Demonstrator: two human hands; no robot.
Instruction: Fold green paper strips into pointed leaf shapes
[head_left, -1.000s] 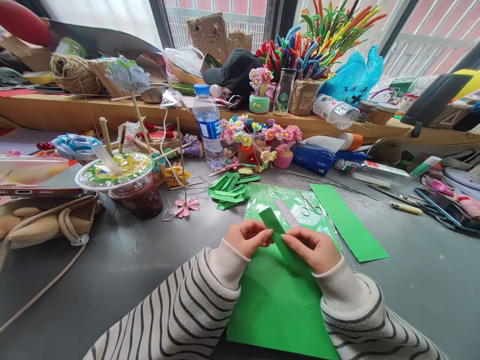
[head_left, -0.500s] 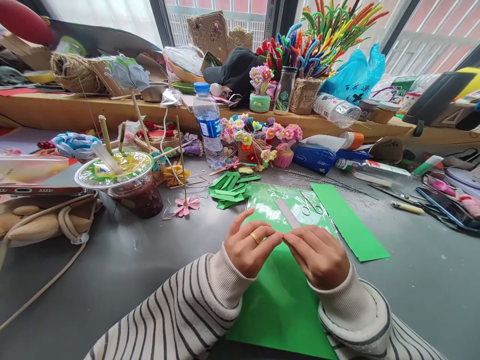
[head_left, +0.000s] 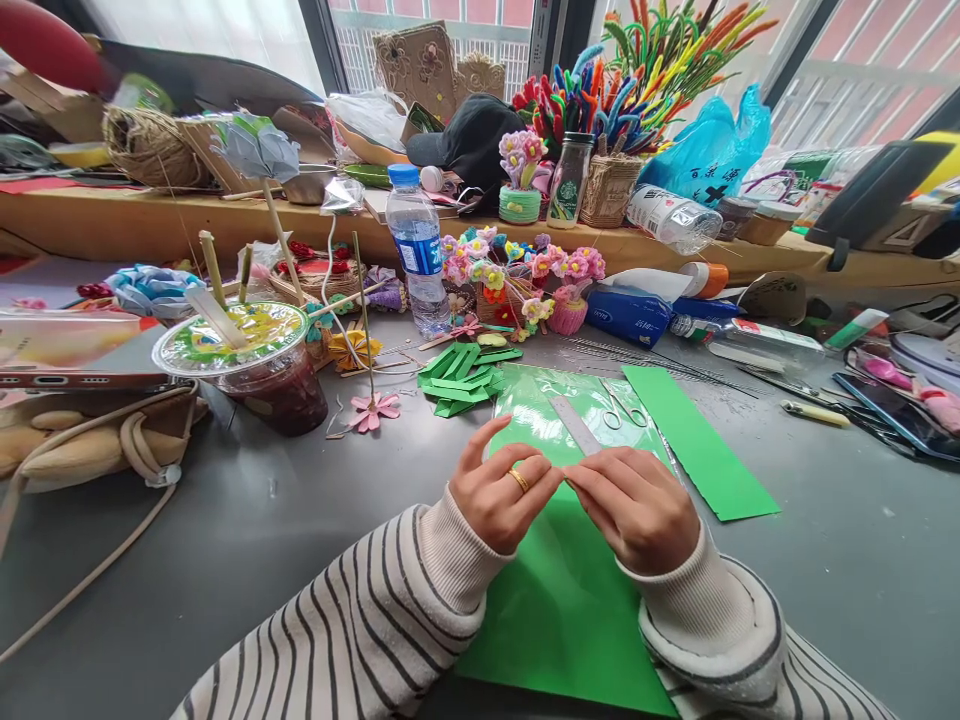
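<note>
Both hands over the big glossy green sheet (head_left: 562, 620), near-middle of the grey worktop (head_left: 360, 480). Left hand (head_left: 495, 500) and right hand (head_left: 649, 510) meet at the fingertips, thumbs tucked out of sight. Grasp is hidden: can't tell if anything is between them. Left index finger is raised, clear of the pinch.

Main risk: if a small piece is in there, uneven pressure from the two sides could skew or crease it, and the fingers block the view of its edges, so a misalignment would be easy to miss.

Second: striped sleeves (head_left: 352, 630) sit by both sides of the sheet, which reaches close to the worktop's near edge. An elbow pulled back might drag it, and the thin grey ruler-like strip (head_left: 576, 425) and silver scissors (head_left: 616, 398) toward its far end could slide along. Scissor blades point away from the person, so a reach over them from here looks low risk, though a snag is possible.

Pile of narrow folded green strips (head_left: 459, 380) is loose, just beyond the sheet's far left corner; a brush of the left hand could scatter it. Long flat green strip (head_left: 701, 445) lies free right of the sheet, easy to nudge.

Clear-lidded cup of dark drink (head_left: 285, 395), toward the left edge, would wet the paper if a wide left-arm swing tipped it.
</note>
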